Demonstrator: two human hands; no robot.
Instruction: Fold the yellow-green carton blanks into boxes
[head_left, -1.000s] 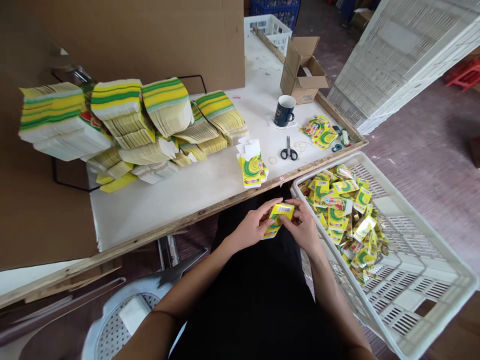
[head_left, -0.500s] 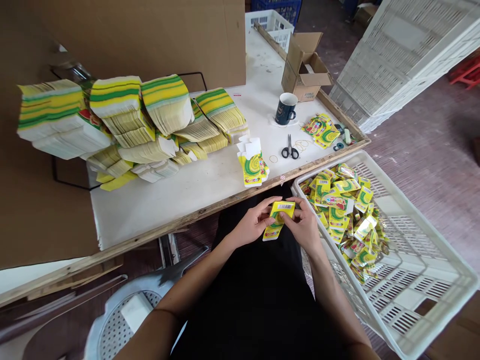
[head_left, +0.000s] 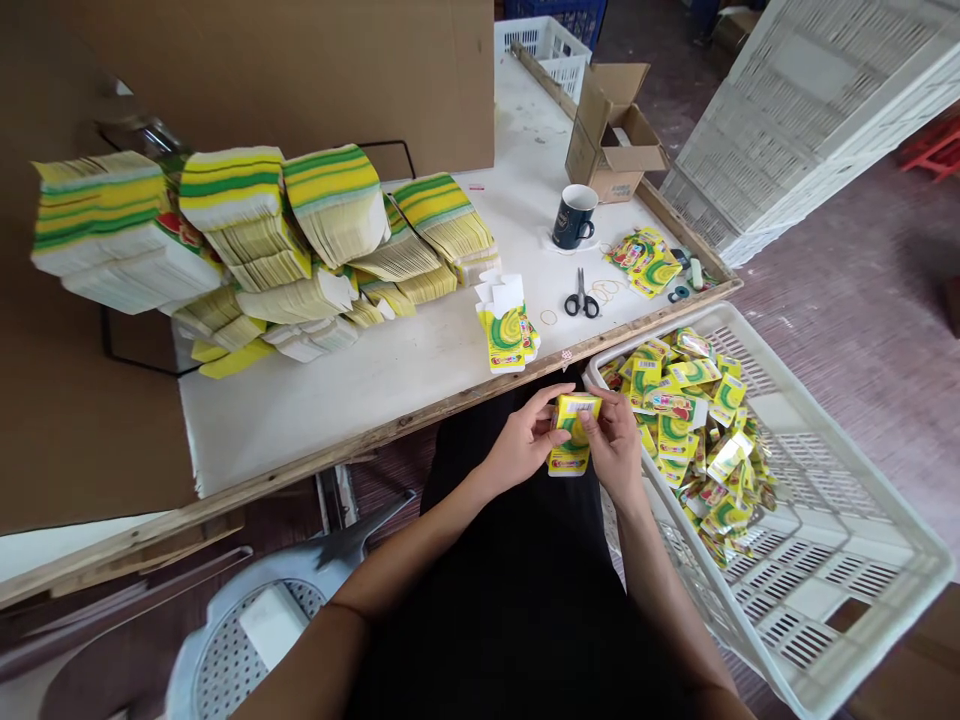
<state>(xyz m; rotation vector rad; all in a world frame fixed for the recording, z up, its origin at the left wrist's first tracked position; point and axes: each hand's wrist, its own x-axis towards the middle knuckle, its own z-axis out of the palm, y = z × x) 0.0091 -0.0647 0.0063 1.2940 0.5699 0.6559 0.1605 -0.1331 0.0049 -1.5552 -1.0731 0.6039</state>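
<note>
Above my lap, in front of the table edge, a small yellow-and-green printed carton [head_left: 571, 440] is held upright between both hands. My left hand [head_left: 529, 436] grips its left side, thumb across the front and fingers behind. On the right side, my right hand [head_left: 613, 444] has its thumb pressed on the front near the barcode. Fingertips of both hands meet the carton's top edge. A few flat cartons [head_left: 505, 336] with white flaps lie on the table just beyond my hands. To my right, a white plastic crate [head_left: 825, 440] holds a heap of folded cartons [head_left: 686, 420].
Bundled stacks of flat cartons [head_left: 337, 200] line the table's left [head_left: 300, 430]. Black scissors [head_left: 581, 296], a dark mug [head_left: 574, 216], an open cardboard box [head_left: 616, 150] and more cartons [head_left: 645, 262] stand or lie further right. A grey stool [head_left: 225, 630] is at lower left.
Both hands and the carton have shifted slightly right. The carton, tilted before, now stands straighter, and its top edge looks more closed.
</note>
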